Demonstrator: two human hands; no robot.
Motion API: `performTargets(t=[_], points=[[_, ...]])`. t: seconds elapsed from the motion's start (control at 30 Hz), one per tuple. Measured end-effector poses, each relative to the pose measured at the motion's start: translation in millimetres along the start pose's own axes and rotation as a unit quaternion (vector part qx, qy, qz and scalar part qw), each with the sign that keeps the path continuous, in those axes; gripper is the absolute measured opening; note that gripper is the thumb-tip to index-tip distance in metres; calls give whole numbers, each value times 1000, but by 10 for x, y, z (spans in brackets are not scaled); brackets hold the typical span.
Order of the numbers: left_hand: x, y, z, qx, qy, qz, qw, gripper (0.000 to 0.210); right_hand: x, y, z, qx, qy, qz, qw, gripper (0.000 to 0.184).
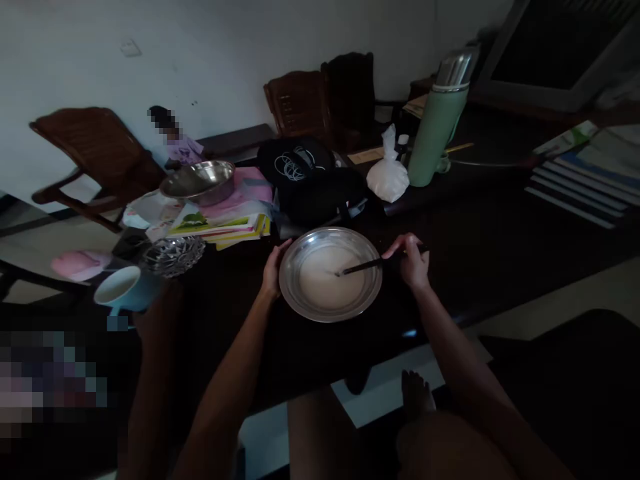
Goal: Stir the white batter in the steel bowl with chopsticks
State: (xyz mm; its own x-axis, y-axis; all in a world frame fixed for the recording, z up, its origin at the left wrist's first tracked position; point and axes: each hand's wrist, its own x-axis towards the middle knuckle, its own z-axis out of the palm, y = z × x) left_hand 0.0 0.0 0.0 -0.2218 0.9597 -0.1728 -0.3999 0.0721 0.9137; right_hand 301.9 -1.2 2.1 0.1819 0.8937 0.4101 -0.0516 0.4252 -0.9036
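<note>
A shiny metal bowl (331,312) holding a milky white liquid (325,283) rests on the dark table in front of me. My left hand (273,270) steadies it, gripping the bowl's left side near the rim. With my right hand (414,263) I hold dark chopsticks (364,266), slanted over the right rim. Their tips dip into the liquid near the bowl's middle. A knotted clear bag of white powder (389,179) stands beyond my right hand.
Another person's arm (157,347) is at the left, by a light blue mug (127,290). Behind are a glass dish (175,257), papers under another metal bowl (200,183), and a black bag (320,197). A green thermos (437,133) and stacked books (585,177) stand right. A child (183,148) is behind.
</note>
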Motion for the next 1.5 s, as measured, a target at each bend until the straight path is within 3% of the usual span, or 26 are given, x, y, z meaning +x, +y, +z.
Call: performTargets(t=[0.07,0.17,0.23,0.37,0.43,0.5,0.57,0.73,0.8,0.87,0.97,1.07,1.17,1.27,1.43,1.5], points=[[-11,-17,2,19,-34,-34,999,38,-9,-6,-2,2,-39,2,999,49],[-4,-22,-3,37,-29,-53,997,37,-14,-16,9,-10,-116,6,993,46],[7,-26,-10,39,-19,-50,998,36,-4,-15,4,-9,-97,-9,995,44],[10,-32,-12,40,-24,-37,998,35,2,8,-16,33,3,-14,999,53],[1,-28,-6,46,-30,-31,998,35,-8,16,-1,40,-26,4,999,56],[-6,-22,-1,49,-33,-28,998,36,-14,13,24,35,-91,16,995,52],[-7,-21,-1,48,-31,-30,998,37,-4,-11,35,23,-118,7,993,46],[10,-37,-20,55,-33,-23,998,39,11,-165,-42,-25,-40,-3,999,49],[17,-44,-32,60,-34,-23,997,40,-8,-248,-47,-25,-78,10,997,51],[22,-49,-44,62,-28,-22,997,39,-14,-331,-9,-34,-172,6,985,47],[28,-58,-54,54,-22,-24,998,39,54,-456,67,-72,-265,-43,961,37],[34,-72,-58,50,-31,-22,998,40,181,-618,41,-159,-262,-91,948,39],[41,-80,-58,55,-38,-14,998,41,232,-819,-88,-205,-252,-80,943,45],[40,-71,-47,59,-38,-11,997,41,155,-947,-173,-202,-291,-60,933,44],[23,-41,-13,56,-35,-6,998,39,21,-789,-72,-183,-343,-74,919,23],[17,-38,-3,48,-34,-9,998,40,30,-715,-49,-199,-327,-91,919,22]])
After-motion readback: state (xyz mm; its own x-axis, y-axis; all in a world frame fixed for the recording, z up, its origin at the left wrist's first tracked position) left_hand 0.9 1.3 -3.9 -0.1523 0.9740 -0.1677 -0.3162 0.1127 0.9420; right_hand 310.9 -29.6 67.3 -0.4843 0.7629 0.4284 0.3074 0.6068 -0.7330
